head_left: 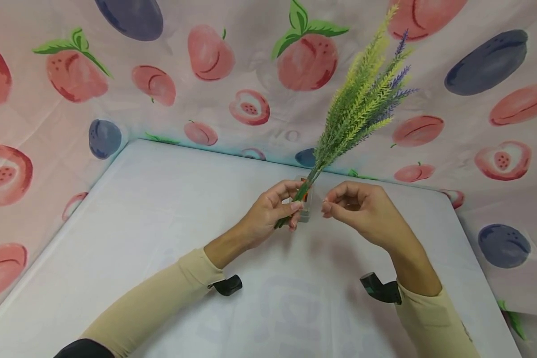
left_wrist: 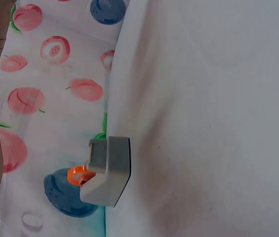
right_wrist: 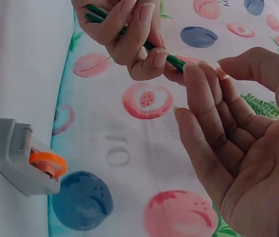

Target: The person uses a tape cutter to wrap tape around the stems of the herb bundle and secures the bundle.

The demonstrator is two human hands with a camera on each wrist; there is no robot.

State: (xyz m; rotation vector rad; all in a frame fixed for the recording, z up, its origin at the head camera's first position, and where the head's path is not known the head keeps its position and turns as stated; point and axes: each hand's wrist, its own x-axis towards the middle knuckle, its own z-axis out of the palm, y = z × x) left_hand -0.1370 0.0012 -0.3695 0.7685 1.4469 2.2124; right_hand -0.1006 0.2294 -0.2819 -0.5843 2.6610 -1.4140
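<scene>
My left hand [head_left: 266, 214] grips the green stems of a bunch of artificial lavender [head_left: 355, 109], its yellow-green and purple heads leaning up to the right. Close by on the right, my right hand [head_left: 367, 211] has thumb and fingertips brought together in a pinch. A faint bit of clear tape [head_left: 323, 200] shows at those fingertips, barely visible. In the right wrist view the stem ends [right_wrist: 94, 15] poke out past the left fingers. Behind the left hand stands a grey tape dispenser [right_wrist: 18, 155] with an orange core [right_wrist: 48, 163], partly hidden in the head view.
A white-covered table [head_left: 170, 209] lies under both hands. A fruit-printed cloth [head_left: 232, 114] hangs along its back and sides. Dark wrist cameras [head_left: 228, 285] stick out from both beige sleeves [head_left: 161, 298].
</scene>
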